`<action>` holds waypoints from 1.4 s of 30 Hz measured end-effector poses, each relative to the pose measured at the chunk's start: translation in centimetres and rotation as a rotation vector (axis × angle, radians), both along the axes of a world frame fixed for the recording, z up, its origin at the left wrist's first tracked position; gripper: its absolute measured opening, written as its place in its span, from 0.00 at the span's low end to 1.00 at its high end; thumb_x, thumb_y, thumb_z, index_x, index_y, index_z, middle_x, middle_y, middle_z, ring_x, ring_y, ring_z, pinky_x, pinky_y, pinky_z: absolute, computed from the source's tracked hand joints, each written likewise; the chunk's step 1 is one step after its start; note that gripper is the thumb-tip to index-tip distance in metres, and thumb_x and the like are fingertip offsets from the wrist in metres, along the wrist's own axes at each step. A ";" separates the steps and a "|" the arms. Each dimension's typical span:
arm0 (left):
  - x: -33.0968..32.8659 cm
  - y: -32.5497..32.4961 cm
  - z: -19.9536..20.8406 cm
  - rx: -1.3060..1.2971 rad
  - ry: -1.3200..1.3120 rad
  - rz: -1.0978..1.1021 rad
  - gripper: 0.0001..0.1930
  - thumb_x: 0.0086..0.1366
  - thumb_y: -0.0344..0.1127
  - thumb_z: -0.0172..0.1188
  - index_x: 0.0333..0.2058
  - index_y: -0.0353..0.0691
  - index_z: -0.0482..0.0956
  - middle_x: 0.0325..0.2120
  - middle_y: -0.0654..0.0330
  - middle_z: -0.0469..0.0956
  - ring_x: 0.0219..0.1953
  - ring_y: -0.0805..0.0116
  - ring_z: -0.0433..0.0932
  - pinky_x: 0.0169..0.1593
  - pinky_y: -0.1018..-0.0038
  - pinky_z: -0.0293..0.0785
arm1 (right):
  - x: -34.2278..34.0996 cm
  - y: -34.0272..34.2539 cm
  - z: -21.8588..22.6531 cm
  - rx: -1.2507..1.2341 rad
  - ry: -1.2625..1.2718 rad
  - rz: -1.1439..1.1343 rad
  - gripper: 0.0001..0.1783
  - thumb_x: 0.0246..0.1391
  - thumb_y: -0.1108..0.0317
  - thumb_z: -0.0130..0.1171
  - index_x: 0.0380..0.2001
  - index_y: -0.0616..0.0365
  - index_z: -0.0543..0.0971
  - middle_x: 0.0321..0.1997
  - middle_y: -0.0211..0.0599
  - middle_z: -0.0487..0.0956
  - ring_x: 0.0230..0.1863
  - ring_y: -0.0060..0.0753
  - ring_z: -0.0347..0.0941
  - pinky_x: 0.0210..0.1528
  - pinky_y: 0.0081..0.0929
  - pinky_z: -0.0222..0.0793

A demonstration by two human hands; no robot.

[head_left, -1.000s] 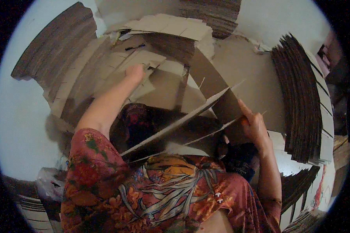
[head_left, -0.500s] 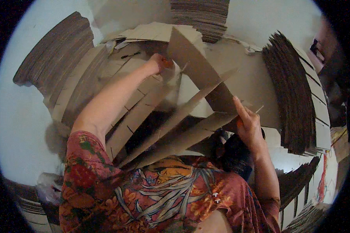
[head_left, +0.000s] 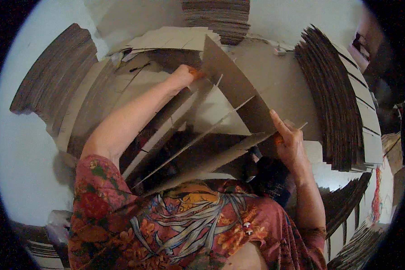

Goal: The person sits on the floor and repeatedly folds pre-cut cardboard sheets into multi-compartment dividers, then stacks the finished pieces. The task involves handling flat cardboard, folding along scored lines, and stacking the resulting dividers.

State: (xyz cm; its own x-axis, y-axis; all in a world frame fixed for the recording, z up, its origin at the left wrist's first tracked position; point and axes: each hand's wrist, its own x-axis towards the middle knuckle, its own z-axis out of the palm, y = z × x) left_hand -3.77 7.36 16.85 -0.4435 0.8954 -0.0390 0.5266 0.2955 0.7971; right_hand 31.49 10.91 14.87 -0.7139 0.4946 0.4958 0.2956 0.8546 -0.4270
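Observation:
A long brown cardboard strip (head_left: pixel 238 87) runs slantwise in front of me, standing on edge. Several slotted cardboard strips (head_left: pixel 211 157) cross it and fan back toward my chest. My left hand (head_left: pixel 184 76) is closed at the far end of one of these crossing strips, beside the long strip; its fingertips are partly hidden. At the near end of the long strip, my right hand (head_left: pixel 290 141) grips the cardboard, with the index finger stretched along its upper edge. Dark gaps show between the crossing strips.
Tall stacks of cardboard strips stand at the left (head_left: pixel 54 76), the right (head_left: pixel 330 99) and the back (head_left: pixel 216 20). A fanned pile of pale cardboard (head_left: pixel 171 38) lies at the far side. A small dark tool (head_left: pixel 139 67) rests beyond my left forearm. More strips (head_left: pixel 346 211) lie low at right.
The crossing strips have shifted and several now stand more edge-on, with wider gaps between them. My left hand has moved slightly closer to the long strip. My right hand keeps its grip.

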 end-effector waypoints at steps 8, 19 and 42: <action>-0.9 3.3 -2.5 0.158 -0.211 -0.231 0.15 0.59 0.41 0.57 0.33 0.32 0.78 0.26 0.66 0.75 0.29 0.76 0.70 0.34 0.78 0.66 | -0.7 2.4 -1.7 -0.152 -0.155 -0.082 0.35 0.35 0.87 0.46 0.52 0.53 0.70 0.33 0.60 0.74 0.36 0.55 0.74 0.38 0.32 0.68; -10.3 8.7 -3.7 0.117 1.131 0.151 0.27 0.58 0.42 0.56 0.53 0.35 0.62 0.57 0.50 0.56 0.57 0.51 0.58 0.57 0.62 0.60 | -2.4 11.3 -0.2 -0.074 -0.345 -0.286 0.32 0.38 0.85 0.45 0.52 0.52 0.70 0.34 0.61 0.73 0.39 0.56 0.72 0.40 0.38 0.68; 8.1 3.2 1.5 0.956 0.855 -0.729 0.16 0.57 0.32 0.55 0.45 0.40 0.73 0.44 0.53 0.73 0.42 0.55 0.74 0.46 0.70 0.71 | -3.3 8.0 2.4 -1.222 0.888 0.156 0.22 0.52 0.68 0.55 0.49 0.64 0.67 0.47 0.41 0.73 0.45 0.34 0.71 0.48 0.32 0.67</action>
State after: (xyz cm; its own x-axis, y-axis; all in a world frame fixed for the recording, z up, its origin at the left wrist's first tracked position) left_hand 4.28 10.55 18.39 0.5229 0.4598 0.7177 0.7249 -0.6828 -0.0907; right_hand 28.22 18.90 17.27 -0.4960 0.8579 0.1343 -0.4878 -0.1473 -0.8604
